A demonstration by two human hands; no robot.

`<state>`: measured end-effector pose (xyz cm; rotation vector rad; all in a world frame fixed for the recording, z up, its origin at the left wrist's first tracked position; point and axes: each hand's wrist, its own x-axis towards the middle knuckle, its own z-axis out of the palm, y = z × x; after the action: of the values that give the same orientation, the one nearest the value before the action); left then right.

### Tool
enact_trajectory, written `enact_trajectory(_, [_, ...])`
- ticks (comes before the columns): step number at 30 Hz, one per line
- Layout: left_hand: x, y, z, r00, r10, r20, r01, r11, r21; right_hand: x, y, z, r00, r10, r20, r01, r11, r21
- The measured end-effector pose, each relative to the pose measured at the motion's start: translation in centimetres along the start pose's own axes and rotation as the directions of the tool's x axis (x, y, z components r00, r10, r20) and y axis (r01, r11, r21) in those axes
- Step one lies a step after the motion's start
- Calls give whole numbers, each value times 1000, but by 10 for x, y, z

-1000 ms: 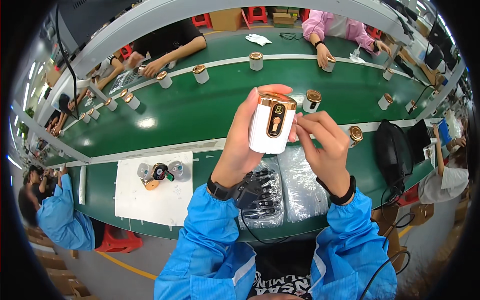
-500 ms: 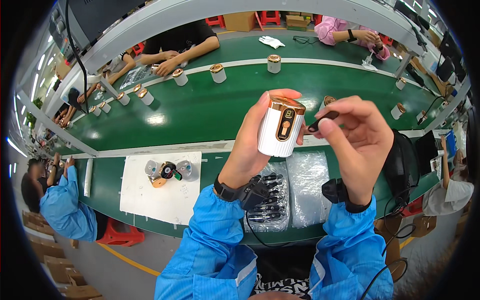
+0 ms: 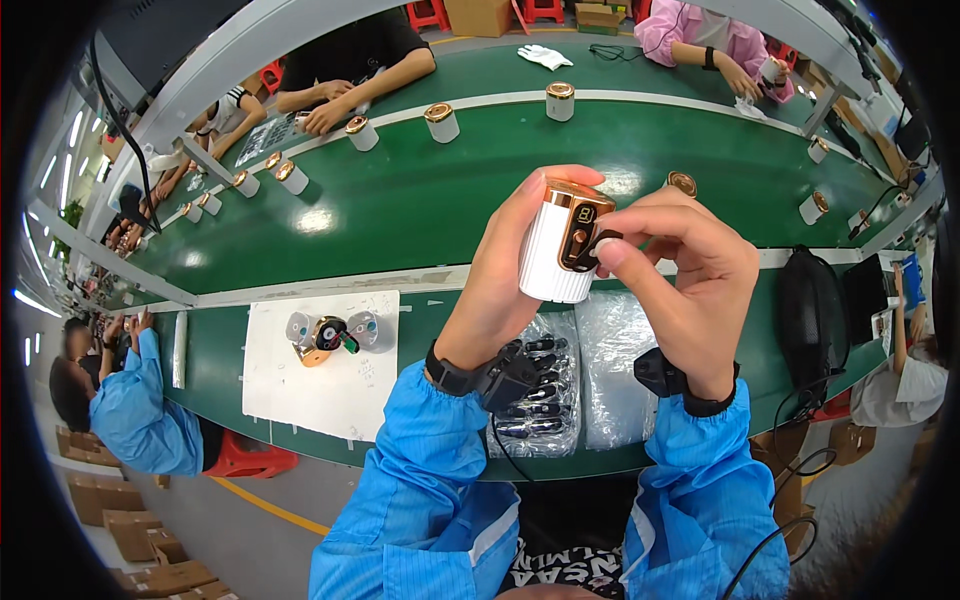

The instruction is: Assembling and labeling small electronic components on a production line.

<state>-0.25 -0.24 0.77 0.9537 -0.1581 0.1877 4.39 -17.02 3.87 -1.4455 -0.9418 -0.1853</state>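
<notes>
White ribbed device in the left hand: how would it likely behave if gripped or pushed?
The device is probably stiff: its wall shows no dent in the left hand. Its glossy copper-coloured top may be slippery. Laid sideways, it could roll, given the rounded body.

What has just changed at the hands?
Since half a second ago, the right hand has moved its small dark piece leftward from beside the white-and-gold cylinder to its front panel. Unchanged: left hand grips the cylinder; loose parts lie on the white sheet.
</notes>
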Motion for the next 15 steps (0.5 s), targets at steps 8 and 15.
enact_trajectory(8, [1,-5,2,1000,-4,-15,4,1000,-4,2,4,-2,999,-19,34,20,1000,-23])
enact_trajectory(15, [0,-6,3,1000,-2,-5,2,1000,29,1,1,0,1000,0,-10,-1,1000,-16])
